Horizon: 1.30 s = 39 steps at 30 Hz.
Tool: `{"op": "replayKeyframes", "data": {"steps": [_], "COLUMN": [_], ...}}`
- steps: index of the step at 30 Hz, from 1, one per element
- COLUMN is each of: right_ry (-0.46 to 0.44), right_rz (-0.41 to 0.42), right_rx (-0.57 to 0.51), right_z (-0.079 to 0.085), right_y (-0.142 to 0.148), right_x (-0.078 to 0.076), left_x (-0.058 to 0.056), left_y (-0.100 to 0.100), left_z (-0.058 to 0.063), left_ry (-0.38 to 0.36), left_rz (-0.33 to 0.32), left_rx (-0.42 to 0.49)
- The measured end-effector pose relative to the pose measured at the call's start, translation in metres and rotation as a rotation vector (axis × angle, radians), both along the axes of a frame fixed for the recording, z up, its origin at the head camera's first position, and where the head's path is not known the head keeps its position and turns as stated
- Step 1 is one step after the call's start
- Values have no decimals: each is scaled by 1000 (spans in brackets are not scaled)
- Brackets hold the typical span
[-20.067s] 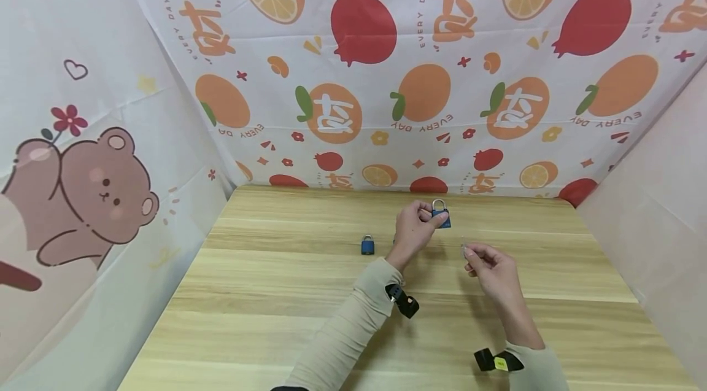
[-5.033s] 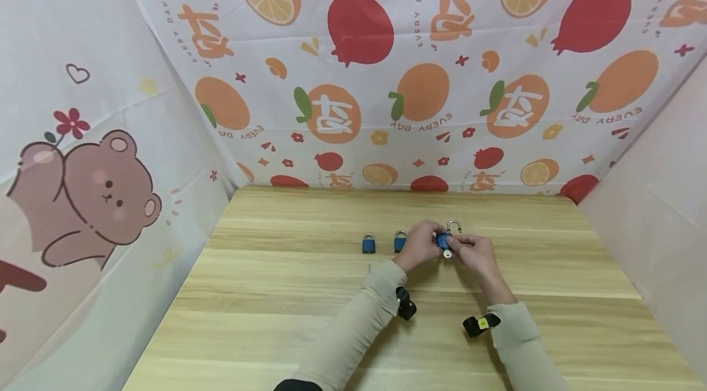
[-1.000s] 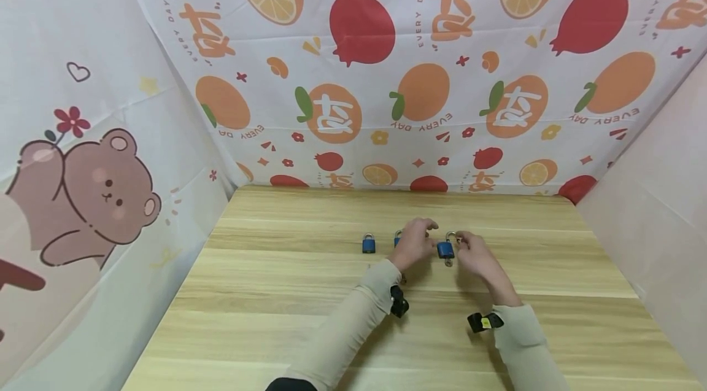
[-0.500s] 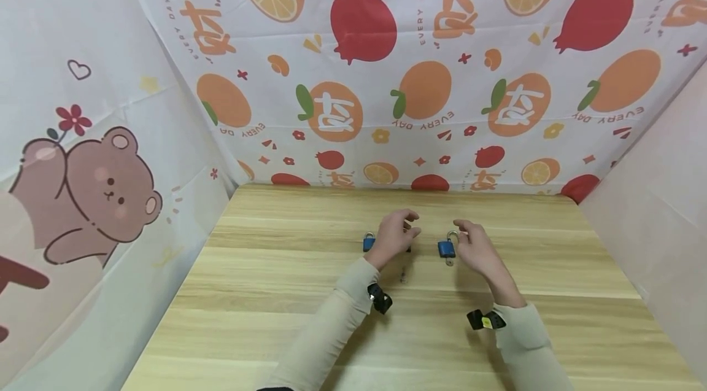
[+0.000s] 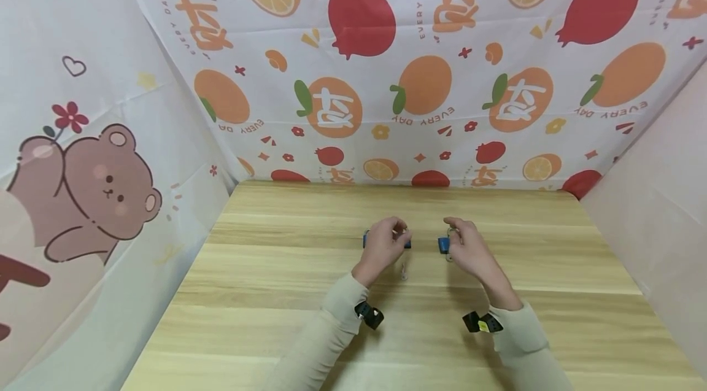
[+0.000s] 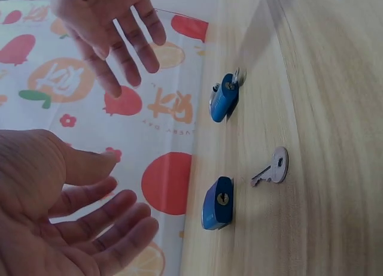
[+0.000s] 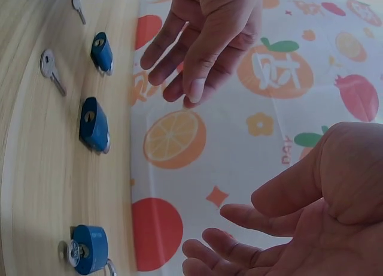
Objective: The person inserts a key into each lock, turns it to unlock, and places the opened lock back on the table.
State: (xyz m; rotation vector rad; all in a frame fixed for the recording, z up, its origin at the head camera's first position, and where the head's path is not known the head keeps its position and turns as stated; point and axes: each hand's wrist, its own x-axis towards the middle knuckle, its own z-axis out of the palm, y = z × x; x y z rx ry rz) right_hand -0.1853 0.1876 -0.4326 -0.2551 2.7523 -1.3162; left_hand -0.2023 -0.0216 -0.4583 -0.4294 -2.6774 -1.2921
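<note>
Three blue padlocks lie in a row on the table. In the head view the rightmost padlock [image 5: 444, 245] is partly behind my right hand [image 5: 468, 248]; a key [image 7: 73, 252] sits in its keyhole in the right wrist view, near its sprung shackle. My left hand [image 5: 383, 245] hovers over the middle padlock [image 7: 94, 125] and partly hides the left padlock [image 5: 365, 238]. Both hands are raised with loosely bent fingers and hold nothing. A loose key [image 6: 278, 166] lies in front of the middle padlock. Another loose key [image 7: 78, 6] is near the left padlock [image 7: 102, 51].
The wooden table [image 5: 265, 293] carries the locks and keys. A fruit-print cloth [image 5: 364, 90] hangs behind it, and a bear-print cloth [image 5: 105, 194] on the left. A pale cloth [image 5: 657, 237] hangs at the right.
Earlier my hands held a padlock and a key, then the unlocked padlock together. That padlock was set down and released. My left hand has moved left; my right hand has shifted slightly left.
</note>
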Motion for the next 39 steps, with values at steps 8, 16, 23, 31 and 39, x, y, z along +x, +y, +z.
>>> {"op": "replayKeyframes", "data": {"steps": [8,16,23,31,39], "right_ry": [2,12,23,29,20], "right_rz": [-3,2,14,-1,-15], "right_rx": [11,21,16,34,28], "right_z": [8,11,13,12,8], "right_y": [-6,-9,-11,-13,-13], "right_x": [8,16,22,25,27], "left_x": [11,22,30,34,36], "left_y": [-1,-2,-1,1,3], "left_z": [-3,-5,-9,-20,-25], "left_ry": [11,-33,-96,-156,-180], "left_rz": [38,59,86,113,143], "left_rx": [3,14,-8,-31,-50]}}
